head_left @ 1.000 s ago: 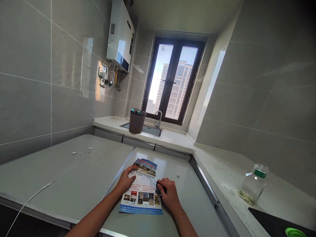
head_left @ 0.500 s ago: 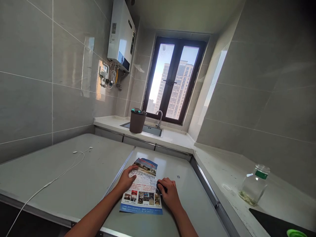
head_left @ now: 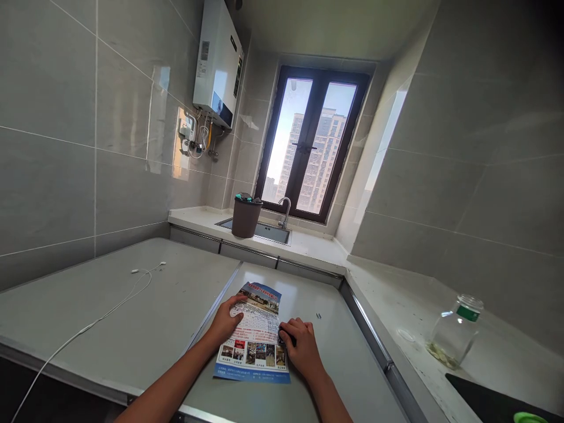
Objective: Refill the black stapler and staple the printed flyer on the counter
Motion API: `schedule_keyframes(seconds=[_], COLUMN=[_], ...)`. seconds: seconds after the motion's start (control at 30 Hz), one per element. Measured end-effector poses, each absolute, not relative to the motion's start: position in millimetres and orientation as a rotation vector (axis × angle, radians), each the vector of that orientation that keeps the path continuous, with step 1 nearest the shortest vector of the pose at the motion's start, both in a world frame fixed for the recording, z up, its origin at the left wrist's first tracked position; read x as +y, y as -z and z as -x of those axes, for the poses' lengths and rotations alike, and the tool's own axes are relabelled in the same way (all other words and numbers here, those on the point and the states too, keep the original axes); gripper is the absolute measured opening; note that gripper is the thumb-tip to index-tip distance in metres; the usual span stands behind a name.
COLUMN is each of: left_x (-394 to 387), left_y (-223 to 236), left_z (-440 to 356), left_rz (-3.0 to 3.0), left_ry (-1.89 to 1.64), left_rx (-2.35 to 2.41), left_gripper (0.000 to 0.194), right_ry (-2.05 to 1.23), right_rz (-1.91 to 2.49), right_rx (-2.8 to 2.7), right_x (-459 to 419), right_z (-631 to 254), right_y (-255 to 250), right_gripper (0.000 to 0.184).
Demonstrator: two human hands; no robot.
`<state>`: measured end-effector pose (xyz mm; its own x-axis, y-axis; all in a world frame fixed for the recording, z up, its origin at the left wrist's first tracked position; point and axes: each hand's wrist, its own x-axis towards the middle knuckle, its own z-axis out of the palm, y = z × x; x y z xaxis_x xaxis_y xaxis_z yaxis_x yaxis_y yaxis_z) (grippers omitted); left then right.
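A printed leaflet [head_left: 253, 329] with a blue top and bottom and a row of small photos lies on the grey table. My left hand [head_left: 225, 320] rests on its left edge, thumb and fingers spread apart and pressing on the paper. At the leaflet's right edge, my right hand [head_left: 304, 343] is closed around what looks like a small black stapler [head_left: 282, 338]. Most of that tool is hidden under the fingers. Beyond the right hand, tiny metal strips [head_left: 318, 316] that look like staples lie on the tabletop.
A white cable [head_left: 101, 320] trails across the left tabletop [head_left: 189, 282]. Behind stands a brown bin [head_left: 247, 217] by the sink [head_left: 275, 234] and faucet [head_left: 286, 208]. On the right counter [head_left: 379, 282] is a glass jar [head_left: 453, 332], with a dark cutout and green object [head_left: 529, 417] nearer.
My right hand has tightened and shifted very slightly at the leaflet's right edge, covering a bit more of the black stapler. The left hand and leaflet stay put.
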<state>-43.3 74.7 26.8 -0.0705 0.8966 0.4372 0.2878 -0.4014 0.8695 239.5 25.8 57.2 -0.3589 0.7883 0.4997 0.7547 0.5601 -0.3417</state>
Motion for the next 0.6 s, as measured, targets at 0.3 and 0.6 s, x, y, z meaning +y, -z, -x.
schedule_keyframes(seconds=[0.3,0.6], left_x=[72.0,75.5], left_y=[-30.7,-25.5], left_z=[42.0,42.5], left_rz=[-1.688,-1.678], left_ry=[-1.480,-1.486], left_rx=[1.298,1.291], left_gripper=[0.053,0.054], right_ry=[-0.030,0.007], right_rz=[1.254,1.271], right_rx=[-2.185,-2.236], right_x=[25.1,20.9], right_z=[-237.6,-234.4], right_y=[-56.8,-61.4], right_gripper=[0.024,0.019])
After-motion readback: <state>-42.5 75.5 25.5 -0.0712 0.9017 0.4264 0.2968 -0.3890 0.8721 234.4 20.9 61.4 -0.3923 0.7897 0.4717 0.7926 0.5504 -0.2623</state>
